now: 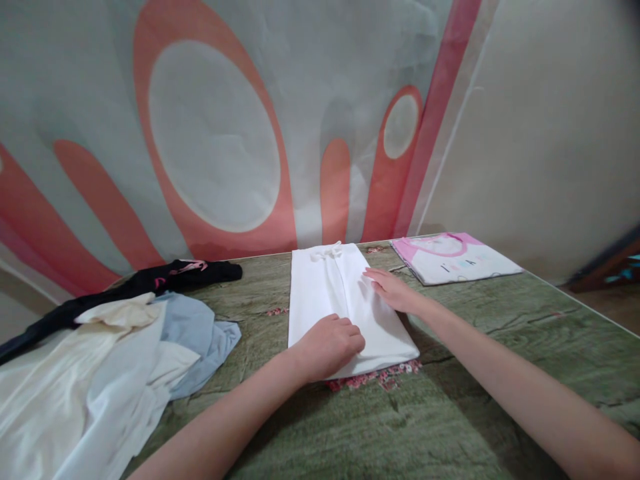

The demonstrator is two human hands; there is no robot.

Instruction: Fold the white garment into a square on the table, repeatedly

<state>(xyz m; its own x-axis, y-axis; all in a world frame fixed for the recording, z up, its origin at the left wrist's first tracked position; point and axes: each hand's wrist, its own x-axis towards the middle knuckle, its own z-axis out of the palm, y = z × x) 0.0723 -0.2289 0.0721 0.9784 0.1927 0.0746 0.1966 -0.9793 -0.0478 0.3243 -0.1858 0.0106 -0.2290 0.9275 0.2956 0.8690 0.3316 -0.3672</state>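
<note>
A folded white garment (325,293) lies flat on the table, with a small tied bow at its far end and a seam down its middle. My left hand (329,343) rests on the near part of it. Its fingers are curled together against the cloth, and the fingertips are partly hidden. My right hand (393,291) lies along the garment's right side with fingers stretched out, touching the fabric and gripping nothing.
A folded pink and white printed shirt (460,263) lies at the back right. Loose cream and white clothes (85,380), a light blue cloth (195,340) and a black garment (145,280) lie at left. The green wood-patterned table (350,427) meets a patterned wall covering (310,100).
</note>
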